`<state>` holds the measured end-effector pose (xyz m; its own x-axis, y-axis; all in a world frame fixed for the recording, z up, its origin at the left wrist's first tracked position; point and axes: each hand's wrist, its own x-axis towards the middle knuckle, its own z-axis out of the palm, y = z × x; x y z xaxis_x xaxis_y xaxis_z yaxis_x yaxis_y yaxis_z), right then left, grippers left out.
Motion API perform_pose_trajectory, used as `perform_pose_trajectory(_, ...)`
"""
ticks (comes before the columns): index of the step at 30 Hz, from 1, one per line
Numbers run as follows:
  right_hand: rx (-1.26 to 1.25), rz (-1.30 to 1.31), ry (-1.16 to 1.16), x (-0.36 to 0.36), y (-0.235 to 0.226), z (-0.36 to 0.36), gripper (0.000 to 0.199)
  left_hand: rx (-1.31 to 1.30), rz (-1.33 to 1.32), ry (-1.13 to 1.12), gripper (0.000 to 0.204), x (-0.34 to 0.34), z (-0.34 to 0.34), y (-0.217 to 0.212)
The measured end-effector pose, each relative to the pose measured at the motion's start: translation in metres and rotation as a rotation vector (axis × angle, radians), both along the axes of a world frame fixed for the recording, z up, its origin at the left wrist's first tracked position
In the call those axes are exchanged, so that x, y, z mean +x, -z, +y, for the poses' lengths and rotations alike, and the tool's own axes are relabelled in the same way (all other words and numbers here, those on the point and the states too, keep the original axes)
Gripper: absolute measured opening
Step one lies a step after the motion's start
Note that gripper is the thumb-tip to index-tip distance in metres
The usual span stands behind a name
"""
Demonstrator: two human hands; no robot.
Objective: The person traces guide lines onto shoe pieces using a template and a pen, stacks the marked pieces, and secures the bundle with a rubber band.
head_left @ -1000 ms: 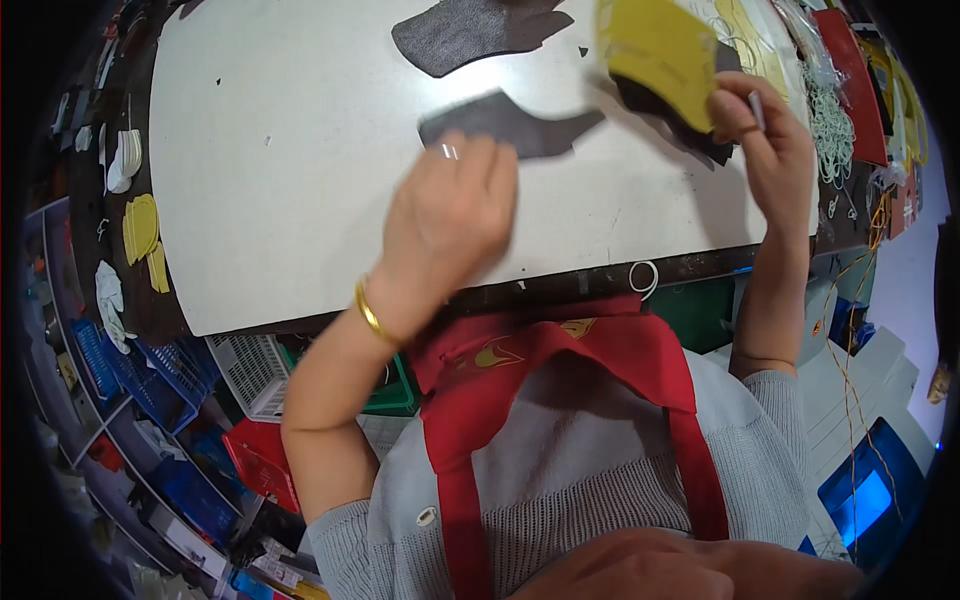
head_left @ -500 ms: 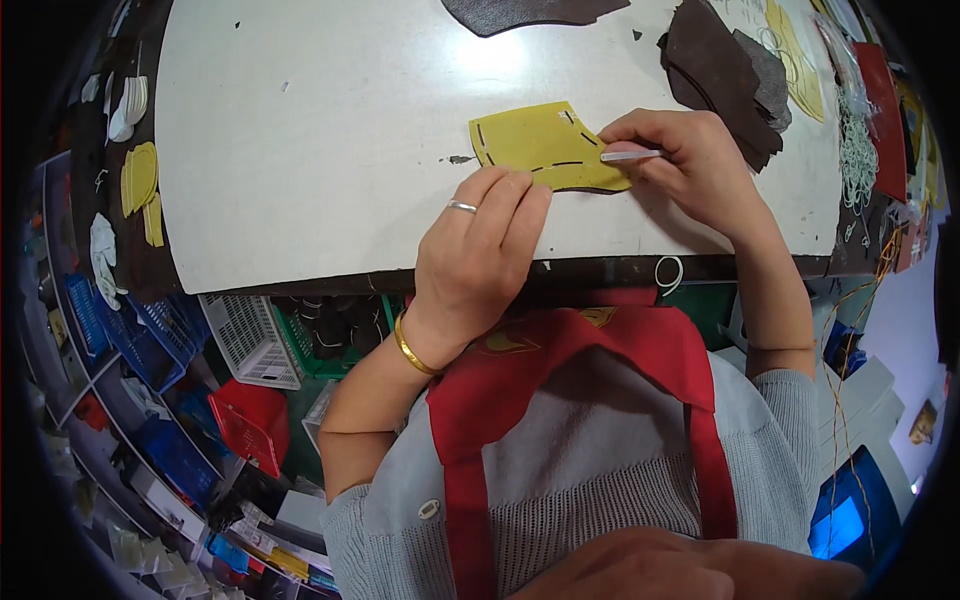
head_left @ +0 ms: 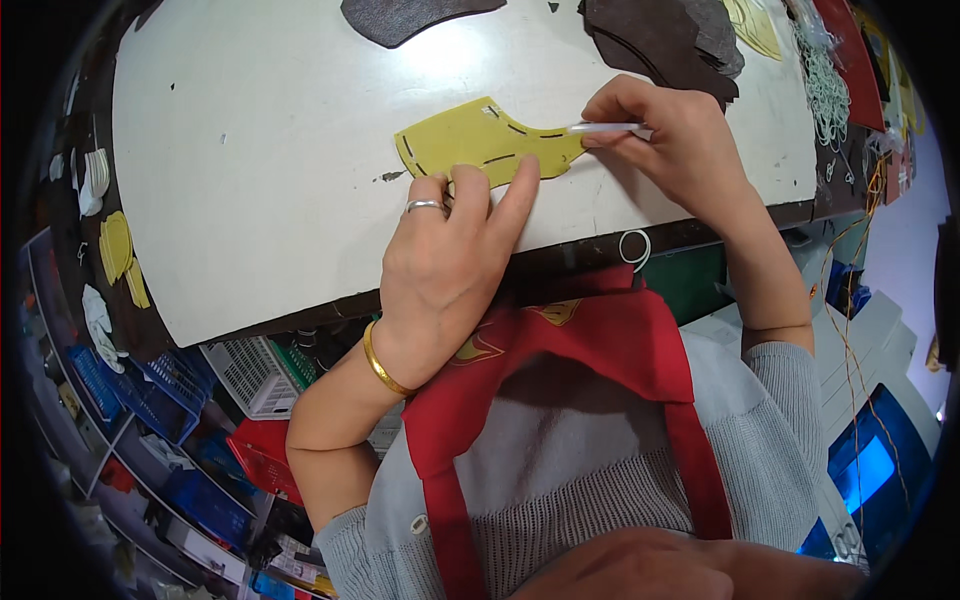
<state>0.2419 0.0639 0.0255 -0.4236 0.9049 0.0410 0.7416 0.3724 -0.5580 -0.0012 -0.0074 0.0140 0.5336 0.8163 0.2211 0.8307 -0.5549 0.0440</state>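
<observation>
A yellow pattern template (head_left: 455, 140) with dark slots along its edges lies on the white tabletop, its narrow end toward the right. My left hand (head_left: 440, 250), with a ring and a gold bangle, rests its spread fingertips on the template's near edge. Between the fingers of my right hand (head_left: 685, 140) is a slim whitish marking pen (head_left: 605, 127), held nearly flat. The pen's tip meets the upper edge of the template's narrow end. Whether leather lies under the template I cannot tell.
Dark brown leather pieces (head_left: 650, 40) are stacked at the far right, and another leather piece (head_left: 420, 18) lies at the far edge. Pale cords (head_left: 825, 85) hang on the right. Yellow templates (head_left: 117, 250) sit on the left. Baskets (head_left: 250, 380) stand below the table.
The view has turned, shifting the table leftward. My right hand has carried the pen to the template's narrow right end. My left fingers have spread apart on the near edge.
</observation>
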Motion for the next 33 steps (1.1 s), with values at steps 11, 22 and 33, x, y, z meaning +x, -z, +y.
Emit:
perform_pose_trajectory(11,0.456,0.037,-0.235,-0.021,-0.021,0.028,0.03,0.073,0.065,0.067,0.039,0.023,-0.009,0.014)
perform_pose_trajectory(22,0.267,0.072,-0.587,-0.113,0.0,0.042,0.026,0.14,-0.063,0.008,0.035,0.028,-0.014,0.019)
perform_pose_trajectory(33,0.199,0.035,-0.534,-0.072,-0.012,0.019,0.028,0.165,-0.151,0.035,0.031,0.028,-0.012,0.026)
